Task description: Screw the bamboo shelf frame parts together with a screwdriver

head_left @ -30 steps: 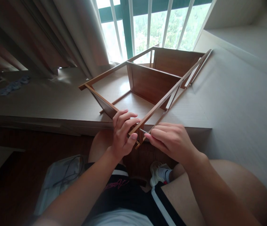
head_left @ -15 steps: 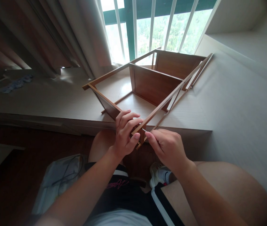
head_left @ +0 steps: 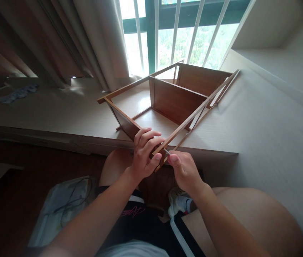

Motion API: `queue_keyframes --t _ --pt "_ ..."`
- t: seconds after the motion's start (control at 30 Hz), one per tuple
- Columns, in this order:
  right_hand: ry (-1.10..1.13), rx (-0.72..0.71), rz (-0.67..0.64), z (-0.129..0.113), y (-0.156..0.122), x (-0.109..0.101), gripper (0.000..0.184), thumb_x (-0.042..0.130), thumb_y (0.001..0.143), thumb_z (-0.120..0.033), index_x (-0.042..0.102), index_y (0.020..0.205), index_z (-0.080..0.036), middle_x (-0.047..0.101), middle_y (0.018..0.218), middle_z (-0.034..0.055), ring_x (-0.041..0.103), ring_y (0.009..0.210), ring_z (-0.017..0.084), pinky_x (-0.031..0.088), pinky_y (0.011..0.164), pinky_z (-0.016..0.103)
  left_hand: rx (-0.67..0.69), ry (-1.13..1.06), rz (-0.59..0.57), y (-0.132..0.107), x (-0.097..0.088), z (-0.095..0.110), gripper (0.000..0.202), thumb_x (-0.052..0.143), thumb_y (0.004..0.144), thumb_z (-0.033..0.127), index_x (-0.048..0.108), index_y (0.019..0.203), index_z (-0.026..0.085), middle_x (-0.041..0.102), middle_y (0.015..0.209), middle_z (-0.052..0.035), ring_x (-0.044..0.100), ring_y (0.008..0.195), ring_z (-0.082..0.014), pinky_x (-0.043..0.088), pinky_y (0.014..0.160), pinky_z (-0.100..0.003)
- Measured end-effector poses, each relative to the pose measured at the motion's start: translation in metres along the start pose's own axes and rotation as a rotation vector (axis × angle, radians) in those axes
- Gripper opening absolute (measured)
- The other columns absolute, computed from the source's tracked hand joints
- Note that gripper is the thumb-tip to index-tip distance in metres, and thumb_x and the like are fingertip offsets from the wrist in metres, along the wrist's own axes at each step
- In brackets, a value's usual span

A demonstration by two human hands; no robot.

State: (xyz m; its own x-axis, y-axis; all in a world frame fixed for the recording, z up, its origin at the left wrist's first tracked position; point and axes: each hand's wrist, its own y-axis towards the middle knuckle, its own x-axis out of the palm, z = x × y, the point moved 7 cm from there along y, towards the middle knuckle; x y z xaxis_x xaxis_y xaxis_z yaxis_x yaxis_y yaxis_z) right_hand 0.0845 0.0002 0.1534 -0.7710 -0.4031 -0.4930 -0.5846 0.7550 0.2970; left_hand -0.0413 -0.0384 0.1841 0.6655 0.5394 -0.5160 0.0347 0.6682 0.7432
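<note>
A brown wooden shelf unit (head_left: 179,98) lies on its side on the pale ledge, its near end jutting over the edge. My left hand (head_left: 146,153) grips that end, fingers draped over the end board and thumb by the tip of the long rail. Closed in a pinch, my right hand (head_left: 186,171) holds a thin metal tool (head_left: 167,151). Only its slim silver shaft shows, meeting the wood near the rail's end; the rest is hidden in the fist.
The pale ledge (head_left: 60,116) runs below a barred window (head_left: 173,39). Curtains (head_left: 95,43) hang at the left, near a crumpled patterned item (head_left: 19,93). On the floor stands a clear plastic box (head_left: 60,200) with a dark cable. My knees flank the shelf's near end.
My right hand has turned at the wrist and shifted slightly, with the tool's shaft still at the rail. The left hand keeps its hold. The camera view has tilted a little.
</note>
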Motion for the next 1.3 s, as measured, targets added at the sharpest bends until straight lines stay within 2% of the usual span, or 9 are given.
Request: queue_keyframes --t 0.2,0.33,0.47,0.6,0.73,0.83,0.9,1.07,1.3 --pt "0.071 0.000 -0.003 0.002 0.001 0.006 0.055 0.015 0.101 -0.048 0.034 0.057 -0.019 0.036 0.056 -0.0007 0.033 0.054 0.012 0.023 0.057 0.030 -0.014 -0.015 0.003 -0.001 0.000 -0.001 0.045 0.034 0.093 0.050 0.061 0.112 0.019 0.059 0.120 -0.0103 0.039 0.127 -0.0283 0.028 0.110 -0.049" --pt "0.314 0.082 0.016 0.005 -0.002 0.016 0.061 0.017 0.100 -0.050 0.034 0.051 -0.019 0.032 0.050 -0.0014 0.030 0.051 0.011 0.022 0.053 0.029 -0.022 -0.022 0.001 -0.001 0.000 -0.001 0.045 0.033 0.093 0.049 0.061 0.112 0.019 0.058 0.121 -0.0103 0.039 0.127 -0.0280 0.028 0.110 -0.048" --pt "0.914 0.276 0.007 -0.003 -0.007 0.037 0.063 0.020 0.098 -0.055 0.028 0.046 -0.020 0.026 0.042 -0.0031 0.024 0.041 0.010 0.017 0.044 0.026 -0.029 -0.044 0.002 -0.002 0.000 -0.002 0.045 0.034 0.093 0.049 0.061 0.112 0.019 0.058 0.122 -0.0103 0.039 0.127 -0.0280 0.028 0.110 -0.048" --pt "1.616 0.527 -0.063 -0.040 -0.010 0.052 0.058 0.020 0.098 -0.049 0.022 0.048 -0.022 0.017 0.039 -0.0055 0.017 0.035 0.010 0.014 0.037 0.024 -0.033 -0.054 0.013 -0.003 0.001 -0.003 0.046 0.034 0.093 0.051 0.061 0.112 0.019 0.058 0.121 -0.0104 0.039 0.127 -0.0280 0.029 0.110 -0.048" --pt "1.913 0.546 0.124 -0.064 -0.005 0.042 0.052 0.021 0.100 -0.033 0.021 0.050 -0.020 0.015 0.042 -0.0062 0.014 0.036 0.010 0.016 0.035 0.022 -0.025 -0.061 0.031 -0.002 0.000 -0.003 0.046 0.033 0.094 0.051 0.061 0.112 0.020 0.059 0.120 -0.0103 0.039 0.127 -0.0276 0.030 0.110 -0.047" --pt "1.907 0.509 0.246 -0.065 -0.003 0.041 0.049 0.025 0.100 -0.028 0.021 0.052 -0.019 0.015 0.043 -0.0070 0.012 0.037 0.009 0.017 0.035 0.020 -0.017 -0.059 0.032 -0.002 0.001 -0.003 0.045 0.033 0.094 0.051 0.061 0.112 0.021 0.059 0.120 -0.0102 0.040 0.127 -0.0274 0.030 0.109 -0.047" --pt "1.826 0.514 0.252 -0.060 -0.005 0.045 0.050 0.028 0.100 -0.033 0.019 0.052 -0.020 0.015 0.042 -0.0071 0.012 0.036 0.009 0.018 0.033 0.020 -0.017 -0.058 0.041 -0.003 0.001 -0.004 0.044 0.034 0.094 0.051 0.061 0.111 0.021 0.060 0.119 -0.0101 0.040 0.127 -0.0272 0.030 0.109 -0.046" --pt "1.530 0.564 0.105 -0.042 -0.009 0.053 0.057 0.032 0.094 -0.057 0.016 0.052 -0.022 0.015 0.041 -0.0075 0.014 0.034 0.009 0.017 0.031 0.021 -0.017 -0.068 0.037 -0.004 0.001 -0.006 0.045 0.036 0.093 0.051 0.062 0.112 0.020 0.060 0.120 -0.0104 0.039 0.127 -0.0277 0.029 0.110 -0.047" --pt "1.403 0.560 0.026 -0.029 -0.011 0.045 0.055 0.033 0.093 -0.059 0.023 0.054 -0.022 0.019 0.042 -0.0077 0.017 0.033 0.008 0.016 0.033 0.021 -0.007 -0.059 0.013 -0.004 0.001 -0.008 0.044 0.040 0.091 0.050 0.063 0.113 0.020 0.060 0.120 -0.0107 0.040 0.127 -0.0288 0.030 0.109 -0.047"
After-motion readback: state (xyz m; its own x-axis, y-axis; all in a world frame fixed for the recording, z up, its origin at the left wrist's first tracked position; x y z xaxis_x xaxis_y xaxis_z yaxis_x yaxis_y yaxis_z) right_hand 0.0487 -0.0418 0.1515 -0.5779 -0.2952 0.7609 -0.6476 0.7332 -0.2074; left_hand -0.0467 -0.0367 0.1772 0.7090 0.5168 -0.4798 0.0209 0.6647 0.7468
